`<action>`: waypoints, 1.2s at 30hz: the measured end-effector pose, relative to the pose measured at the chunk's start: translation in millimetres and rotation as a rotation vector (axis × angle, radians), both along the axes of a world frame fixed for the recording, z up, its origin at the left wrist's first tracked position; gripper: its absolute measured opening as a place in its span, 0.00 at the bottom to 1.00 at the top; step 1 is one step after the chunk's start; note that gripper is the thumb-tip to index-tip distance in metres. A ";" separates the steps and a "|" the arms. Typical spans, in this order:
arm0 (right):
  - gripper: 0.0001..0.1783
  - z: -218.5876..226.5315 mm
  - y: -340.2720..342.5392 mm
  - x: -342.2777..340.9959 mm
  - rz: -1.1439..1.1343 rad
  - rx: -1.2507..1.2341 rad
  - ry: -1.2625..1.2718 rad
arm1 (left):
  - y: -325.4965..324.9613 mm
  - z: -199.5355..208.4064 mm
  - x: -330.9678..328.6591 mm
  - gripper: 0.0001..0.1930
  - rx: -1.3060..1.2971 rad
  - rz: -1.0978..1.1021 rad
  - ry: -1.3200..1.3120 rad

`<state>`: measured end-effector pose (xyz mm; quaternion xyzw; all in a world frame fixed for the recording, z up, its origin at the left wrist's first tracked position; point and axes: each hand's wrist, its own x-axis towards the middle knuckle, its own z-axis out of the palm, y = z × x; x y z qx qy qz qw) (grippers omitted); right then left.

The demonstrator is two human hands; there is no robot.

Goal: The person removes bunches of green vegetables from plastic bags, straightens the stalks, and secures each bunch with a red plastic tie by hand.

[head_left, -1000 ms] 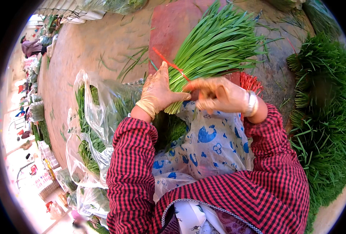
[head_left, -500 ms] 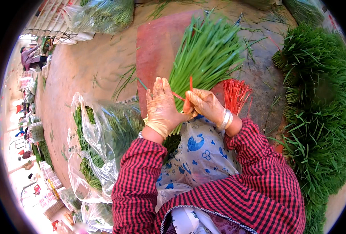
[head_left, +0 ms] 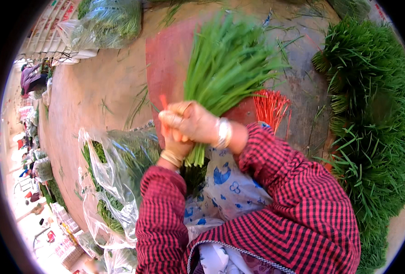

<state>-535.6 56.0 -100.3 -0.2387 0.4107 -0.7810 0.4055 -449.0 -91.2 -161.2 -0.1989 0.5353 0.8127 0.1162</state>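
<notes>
A bunch of long green garlic chives (head_left: 227, 64) fans out away from me, its cut stem ends toward my lap. My right hand (head_left: 195, 122) crosses over the bunch to its left side, closed on a thin red tie (head_left: 163, 101) whose tip sticks up past the fingers. Under it, my left hand (head_left: 177, 145) is at the left side of the stems, its fingers curled and mostly covered by the right hand; what they grip is hidden. Both hands are slightly blurred. A bundle of red ties (head_left: 272, 109) lies just right of the bunch.
A large bank of stacked green chives (head_left: 376, 114) runs along the right. Clear plastic bags (head_left: 120, 178) with greens stand at my left, another bag (head_left: 106, 27) at the far left. A red board (head_left: 166, 59) lies beneath the bunch. A person (head_left: 33, 80) is in the left background.
My right hand has moved left across the bunch, over my left hand, carrying the red tie. My left hand's outstretched fingers have curled. The chives have shifted slightly left.
</notes>
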 end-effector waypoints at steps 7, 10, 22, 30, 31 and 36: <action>0.18 -20.1 111.8 -36.8 -0.301 0.378 -0.039 | 33.2 100.3 -14.0 0.31 -0.061 0.138 -0.068; 0.39 -17.2 94.9 -26.0 -0.352 0.276 0.299 | 28.7 117.8 -4.5 0.30 -0.226 0.208 0.132; 0.70 73.8 55.5 -20.5 -0.666 -0.290 0.847 | 0.9 174.0 0.0 0.27 -0.650 -0.025 0.345; 0.76 91.3 99.5 43.1 -1.237 -0.189 1.012 | 95.2 152.2 15.6 0.32 -0.986 -0.295 0.506; 0.73 85.4 110.8 52.3 -1.246 -0.175 1.026 | 109.0 145.7 19.1 0.33 -1.063 -0.350 0.532; 0.31 72.1 221.6 92.9 -1.295 0.219 0.752 | 190.5 146.2 29.9 0.36 -1.276 -0.631 0.823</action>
